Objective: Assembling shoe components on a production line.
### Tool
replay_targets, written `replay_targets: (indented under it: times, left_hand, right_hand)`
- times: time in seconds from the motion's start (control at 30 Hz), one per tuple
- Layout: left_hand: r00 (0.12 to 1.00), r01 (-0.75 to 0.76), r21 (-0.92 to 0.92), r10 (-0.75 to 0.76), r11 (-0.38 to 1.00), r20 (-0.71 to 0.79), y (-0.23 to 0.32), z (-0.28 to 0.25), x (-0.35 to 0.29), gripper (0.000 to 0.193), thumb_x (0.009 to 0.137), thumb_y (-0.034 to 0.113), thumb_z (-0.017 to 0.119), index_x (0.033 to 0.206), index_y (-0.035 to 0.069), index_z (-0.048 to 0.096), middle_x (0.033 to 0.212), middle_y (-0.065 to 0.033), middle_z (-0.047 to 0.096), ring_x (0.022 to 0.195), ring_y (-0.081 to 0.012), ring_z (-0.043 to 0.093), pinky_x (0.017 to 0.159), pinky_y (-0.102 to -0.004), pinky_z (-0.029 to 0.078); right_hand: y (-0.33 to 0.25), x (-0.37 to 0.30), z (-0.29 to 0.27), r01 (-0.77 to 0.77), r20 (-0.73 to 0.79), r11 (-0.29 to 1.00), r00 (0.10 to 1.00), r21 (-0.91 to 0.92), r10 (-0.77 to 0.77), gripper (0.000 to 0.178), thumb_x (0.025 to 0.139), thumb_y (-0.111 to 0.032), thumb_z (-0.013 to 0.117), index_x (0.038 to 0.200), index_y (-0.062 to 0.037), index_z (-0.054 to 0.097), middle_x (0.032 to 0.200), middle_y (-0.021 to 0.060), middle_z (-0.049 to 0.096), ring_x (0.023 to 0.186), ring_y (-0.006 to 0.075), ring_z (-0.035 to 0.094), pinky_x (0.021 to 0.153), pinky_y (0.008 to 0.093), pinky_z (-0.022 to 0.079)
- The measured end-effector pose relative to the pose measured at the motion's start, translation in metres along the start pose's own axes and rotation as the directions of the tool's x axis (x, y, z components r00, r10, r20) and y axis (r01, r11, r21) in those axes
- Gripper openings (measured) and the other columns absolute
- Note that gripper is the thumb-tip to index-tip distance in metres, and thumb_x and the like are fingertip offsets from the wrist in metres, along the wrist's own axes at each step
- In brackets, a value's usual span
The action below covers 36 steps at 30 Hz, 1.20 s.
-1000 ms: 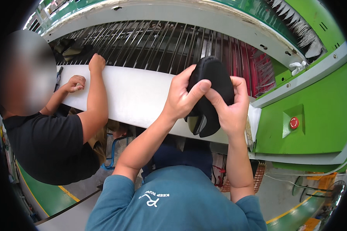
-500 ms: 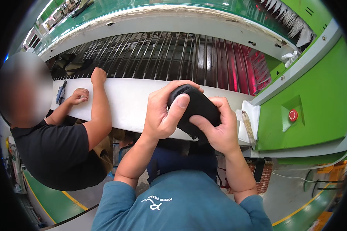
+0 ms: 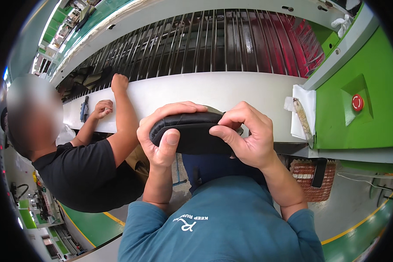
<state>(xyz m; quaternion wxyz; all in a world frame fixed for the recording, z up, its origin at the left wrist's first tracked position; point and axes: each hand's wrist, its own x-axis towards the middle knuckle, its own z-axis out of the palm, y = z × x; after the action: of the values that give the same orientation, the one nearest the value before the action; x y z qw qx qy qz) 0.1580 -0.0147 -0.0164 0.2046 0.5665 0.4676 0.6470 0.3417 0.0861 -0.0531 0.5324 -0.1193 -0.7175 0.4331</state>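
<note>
A black shoe upper (image 3: 196,139), soft and stitched along a curved padded edge, is held up in front of my chest. My left hand (image 3: 158,139) is closed round its left end, the thumb pressed on the near face and the fingers over the back. At the opposite end, my right hand (image 3: 252,137) pinches the top edge between thumb and fingers. A bit of lighter material shows behind the upper, near my right fingertips. Both hands are in the air at the near edge of the white ledge (image 3: 179,89).
Beyond the ledge runs a bed of metal rollers (image 3: 196,41), lit red at the right. A green machine housing (image 3: 380,118) bears a red stop button (image 3: 357,102). A worn stick-like tool (image 3: 302,118) lies on white paper. To my left a co-worker (image 3: 87,174) reaches over the ledge.
The black upper has turned from upright and slanted to lying lengthwise across my view, its seamed edge up. My right hand has shifted onto that edge. The view has swung slightly.
</note>
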Motion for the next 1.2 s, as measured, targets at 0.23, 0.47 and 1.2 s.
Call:
replay_targets:
  times: [0.23,0.47,1.2]
  left_hand:
    - [0.999,0.022,-0.015,-0.022,1.000,-0.049,0.002,-0.003,-0.003,0.060,0.100,0.043,0.069,0.111,-0.016,0.075,0.103,-0.0313,0.079,0.104,-0.0400,0.079,0.098,-0.0486,0.063]
    - [0.995,0.055,-0.041,-0.058,0.998,-0.080,0.005,-0.003,-0.004,0.059,0.098,0.041,0.071,0.109,-0.016,0.074,0.101,-0.0321,0.079,0.101,-0.0410,0.080,0.097,-0.0490,0.064]
    - [0.914,-0.309,0.043,0.285,0.950,0.288,-0.012,0.033,0.019,0.073,0.074,0.056,0.097,0.116,0.000,0.078,0.102,-0.0120,0.082,0.085,-0.0297,0.082,0.076,-0.0378,0.065]
  right_hand:
    - [0.000,0.003,0.005,-0.018,0.022,1.000,1.000,0.008,0.018,0.026,0.090,-0.016,0.094,0.097,-0.0063,0.071,0.082,0.0023,0.069,0.068,0.0111,0.064,0.059,0.0256,0.051]
    - [-0.012,0.009,0.003,-0.266,0.093,0.958,0.962,0.104,0.257,0.028,0.088,-0.014,0.095,0.087,-0.0059,0.069,0.077,0.0008,0.068,0.063,0.0079,0.063,0.057,0.0244,0.049]
    - [-0.016,0.032,-0.030,-0.130,0.366,0.986,0.927,0.104,0.083,0.085,0.079,-0.060,0.094,0.132,0.0027,0.070,0.125,0.0204,0.077,0.119,0.0318,0.074,0.104,0.0414,0.058]
